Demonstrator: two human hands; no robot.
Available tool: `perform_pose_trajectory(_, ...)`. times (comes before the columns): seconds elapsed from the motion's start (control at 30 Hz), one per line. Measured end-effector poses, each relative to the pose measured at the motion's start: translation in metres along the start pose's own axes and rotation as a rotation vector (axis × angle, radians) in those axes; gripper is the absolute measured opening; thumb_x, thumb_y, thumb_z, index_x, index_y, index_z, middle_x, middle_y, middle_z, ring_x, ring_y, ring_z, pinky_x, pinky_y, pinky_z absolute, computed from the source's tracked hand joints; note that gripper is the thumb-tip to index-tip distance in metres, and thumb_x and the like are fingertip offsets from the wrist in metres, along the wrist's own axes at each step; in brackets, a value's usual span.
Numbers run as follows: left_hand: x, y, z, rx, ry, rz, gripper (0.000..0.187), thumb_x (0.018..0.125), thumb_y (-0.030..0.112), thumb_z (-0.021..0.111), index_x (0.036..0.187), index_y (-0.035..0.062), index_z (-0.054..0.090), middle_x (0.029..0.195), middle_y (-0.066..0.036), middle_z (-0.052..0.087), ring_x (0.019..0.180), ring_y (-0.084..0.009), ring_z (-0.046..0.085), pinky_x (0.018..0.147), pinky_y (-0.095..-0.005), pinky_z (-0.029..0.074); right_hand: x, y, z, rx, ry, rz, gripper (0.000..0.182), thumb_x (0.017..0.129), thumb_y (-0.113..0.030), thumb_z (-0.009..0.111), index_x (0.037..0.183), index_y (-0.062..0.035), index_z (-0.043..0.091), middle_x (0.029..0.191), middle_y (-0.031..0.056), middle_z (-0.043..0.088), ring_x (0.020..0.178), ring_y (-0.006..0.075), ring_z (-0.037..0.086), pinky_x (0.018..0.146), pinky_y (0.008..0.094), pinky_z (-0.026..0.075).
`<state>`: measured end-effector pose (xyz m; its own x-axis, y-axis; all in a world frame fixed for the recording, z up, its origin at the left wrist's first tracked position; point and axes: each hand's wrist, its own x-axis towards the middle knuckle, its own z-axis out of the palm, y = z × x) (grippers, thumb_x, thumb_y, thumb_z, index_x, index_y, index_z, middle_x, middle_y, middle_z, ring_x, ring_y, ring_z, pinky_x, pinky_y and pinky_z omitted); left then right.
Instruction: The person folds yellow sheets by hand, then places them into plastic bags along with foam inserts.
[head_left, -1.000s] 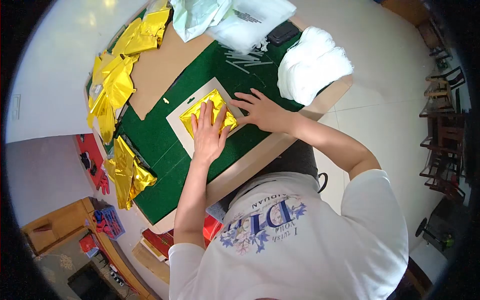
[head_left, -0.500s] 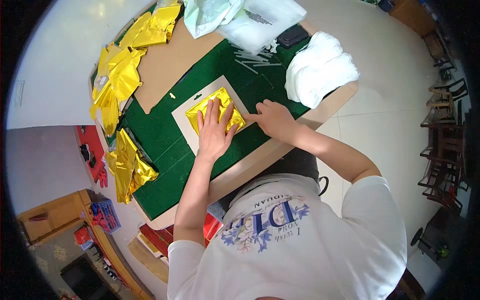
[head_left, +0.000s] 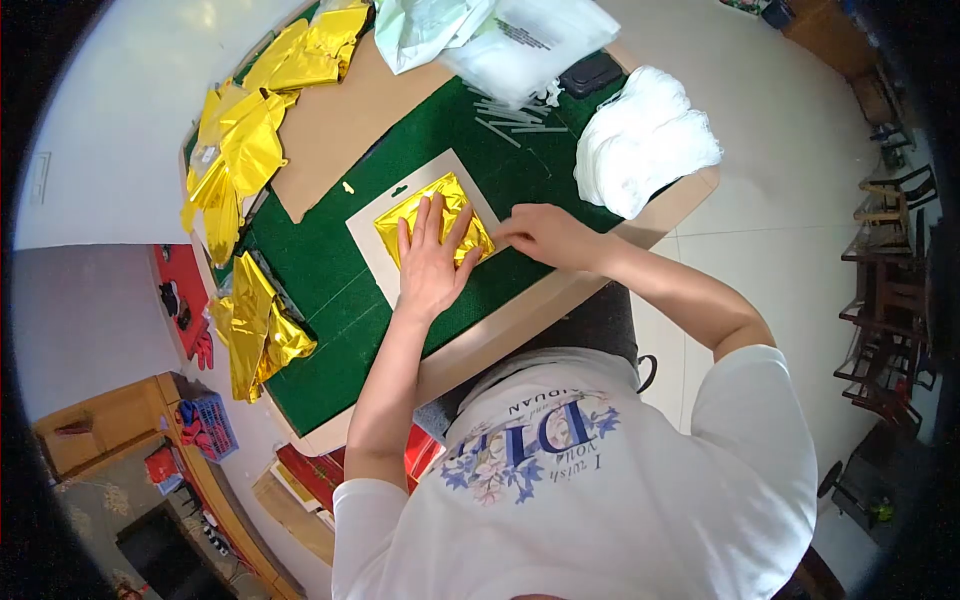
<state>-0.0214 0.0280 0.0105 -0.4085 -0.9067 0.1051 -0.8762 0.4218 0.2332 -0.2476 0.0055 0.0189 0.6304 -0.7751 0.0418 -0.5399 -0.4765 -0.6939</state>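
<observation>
A folded gold foil piece [head_left: 420,215] lies on a beige card [head_left: 372,258] with a hang slot, on the green mat [head_left: 320,290]. My left hand [head_left: 432,262] presses flat on the foil, fingers spread. My right hand [head_left: 540,236] rests at the card's right edge. Its fingertips are curled together against the foil's right corner. Whether they pinch the foil or only press on it is not visible.
Heaps of gold foil lie at the table's left [head_left: 232,150] and lower left [head_left: 255,335]. A brown cardboard sheet [head_left: 330,130], plastic bags [head_left: 500,35], several white sticks [head_left: 510,112], a black box [head_left: 590,72] and a white stack [head_left: 645,150] fill the far side. Dark chairs [head_left: 885,260] stand at the right.
My right hand has closed from spread fingers to curled ones and slid in to the foil's right corner. My left hand stays pressed on the foil.
</observation>
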Motion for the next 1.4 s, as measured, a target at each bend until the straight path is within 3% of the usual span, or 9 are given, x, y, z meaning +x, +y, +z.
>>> perform_pose_trajectory(0.03,0.000,0.000,0.000,0.001,0.000,0.002,0.058,0.089,0.044,0.055,0.141,0.0217,0.044,0.150,-0.019,0.028,0.142,-0.0351,0.022,0.112,-0.0574,0.014,0.004,-0.002,0.000,0.001,-0.003,0.001,0.020,0.085,-0.010,0.058,0.102,-0.0169,0.069,0.084,0.0065,0.060,0.081,0.0193,0.061,0.071,0.0355,0.048)
perform_pose_trajectory(0.1,-0.001,-0.001,0.001,0.005,-0.006,0.006,0.058,0.089,0.044,0.055,0.142,0.0218,0.044,0.150,-0.019,0.028,0.142,-0.0349,0.021,0.112,-0.0573,0.014,0.015,-0.006,-0.001,0.477,-0.106,0.454,0.015,0.088,-0.016,0.058,0.096,-0.0072,0.068,0.072,0.0064,0.065,0.061,0.0144,0.064,0.052,0.0298,0.049)
perform_pose_trajectory(0.2,-0.001,-0.001,0.000,0.000,-0.006,0.005,0.058,0.090,0.045,0.054,0.142,0.0218,0.044,0.150,-0.019,0.028,0.142,-0.0346,0.021,0.112,-0.0572,0.014,0.024,-0.004,0.005,0.653,-0.203,0.616,0.020,0.088,-0.019,0.059,0.092,0.0000,0.065,0.069,0.0076,0.068,0.051,0.0124,0.063,0.042,0.0240,0.046)
perform_pose_trajectory(0.53,0.000,0.000,-0.001,0.009,-0.002,0.004,0.057,0.090,0.046,0.053,0.141,0.0211,0.045,0.150,-0.020,0.029,0.142,-0.0346,0.022,0.113,-0.0571,0.014,0.022,-0.008,0.009,0.732,-0.206,0.620,0.019,0.088,-0.018,0.061,0.091,0.0012,0.062,0.071,0.0091,0.068,0.054,0.0140,0.065,0.043,0.0230,0.047)
perform_pose_trajectory(1.03,-0.001,0.000,0.001,0.007,0.046,0.014,0.058,0.088,0.046,0.056,0.140,0.0221,0.046,0.148,-0.019,0.032,0.141,-0.0347,0.024,0.111,-0.0585,0.017,0.009,-0.021,0.008,0.439,-0.087,0.463,0.009,0.086,-0.008,0.057,0.083,0.0010,0.056,0.064,0.0080,0.064,0.050,0.0145,0.063,0.045,0.0263,0.048)
perform_pose_trajectory(1.13,-0.001,0.000,0.002,0.003,0.054,0.015,0.058,0.088,0.047,0.056,0.140,0.0222,0.046,0.148,-0.019,0.033,0.141,-0.0346,0.024,0.111,-0.0586,0.017,0.007,-0.019,0.006,0.310,0.071,0.371,0.009,0.086,-0.007,0.059,0.091,-0.0003,0.058,0.081,0.0114,0.067,0.065,0.0179,0.067,0.055,0.0285,0.052)
perform_pose_trajectory(1.2,-0.001,-0.001,0.003,0.005,0.062,0.017,0.059,0.088,0.047,0.056,0.140,0.0223,0.046,0.147,-0.019,0.034,0.141,-0.0346,0.024,0.111,-0.0586,0.017,0.016,-0.011,0.016,-0.079,0.377,0.091,0.024,0.083,-0.007,0.061,0.106,-0.0037,0.059,0.107,0.0148,0.064,0.093,0.0245,0.066,0.076,0.0336,0.053)
perform_pose_trajectory(1.3,-0.001,-0.001,0.002,0.011,0.068,0.020,0.058,0.087,0.046,0.057,0.139,0.0224,0.047,0.147,-0.019,0.034,0.141,-0.0345,0.024,0.111,-0.0588,0.018,0.035,-0.003,0.027,-0.328,0.434,-0.058,0.040,0.080,-0.009,0.062,0.119,-0.0080,0.058,0.128,0.0158,0.054,0.117,0.0300,0.053,0.097,0.0411,0.043)
perform_pose_trajectory(1.4,-0.002,-0.001,0.001,0.001,0.073,0.023,0.056,0.087,0.044,0.058,0.137,0.0220,0.050,0.147,-0.020,0.034,0.141,-0.0349,0.025,0.110,-0.0590,0.018,0.041,-0.002,0.034,-0.477,0.319,-0.063,0.046,0.079,-0.012,0.062,0.124,-0.0103,0.057,0.135,0.0138,0.049,0.127,0.0313,0.045,0.106,0.0464,0.034)
